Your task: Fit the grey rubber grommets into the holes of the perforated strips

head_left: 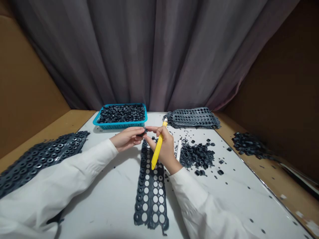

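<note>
My left hand (127, 137) pinches a small dark rubber ring (144, 131) between thumb and fingertips. My right hand (163, 147) grips a yellow craft knife (158, 148), blade end up near the ring, and its fingertips also touch the ring. Both hands hover over the far end of a dark rubber strip (151, 191) punched with rows of holes, which lies lengthwise on the white table (104, 199). White sleeves cover both arms.
A blue basket (121, 124) full of dark rings stands at the back. Punched strips are stacked at back right (193, 118) and along the left edge (37, 157). Loose rings are piled right of my hand (198, 156) and on the brown board (249, 144). A white pen (178, 149) lies nearby.
</note>
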A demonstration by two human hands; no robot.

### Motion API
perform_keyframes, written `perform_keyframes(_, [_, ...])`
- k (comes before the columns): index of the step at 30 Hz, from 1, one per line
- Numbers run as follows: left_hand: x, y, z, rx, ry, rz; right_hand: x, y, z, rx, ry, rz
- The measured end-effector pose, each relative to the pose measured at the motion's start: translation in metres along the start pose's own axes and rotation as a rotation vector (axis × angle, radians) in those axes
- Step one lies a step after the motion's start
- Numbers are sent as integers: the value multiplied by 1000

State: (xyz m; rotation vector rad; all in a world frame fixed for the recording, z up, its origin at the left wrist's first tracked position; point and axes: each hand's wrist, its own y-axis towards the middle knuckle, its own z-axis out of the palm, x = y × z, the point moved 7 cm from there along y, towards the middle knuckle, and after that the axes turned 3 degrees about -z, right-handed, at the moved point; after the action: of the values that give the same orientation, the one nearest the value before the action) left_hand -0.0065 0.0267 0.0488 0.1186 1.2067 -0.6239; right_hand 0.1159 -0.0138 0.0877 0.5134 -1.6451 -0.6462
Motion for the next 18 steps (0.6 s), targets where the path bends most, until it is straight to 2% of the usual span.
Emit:
perform_keyframes(10, [1,-12,11,80,0,-14,6,2,-1,0,-5,5])
perform_keyframes(15, [4,-11,7,66,-38,4,3,1,2,18,21,0])
perform_keyframes(18, [9,-6,2,17,-58,26,1,2,1,21,10,-1])
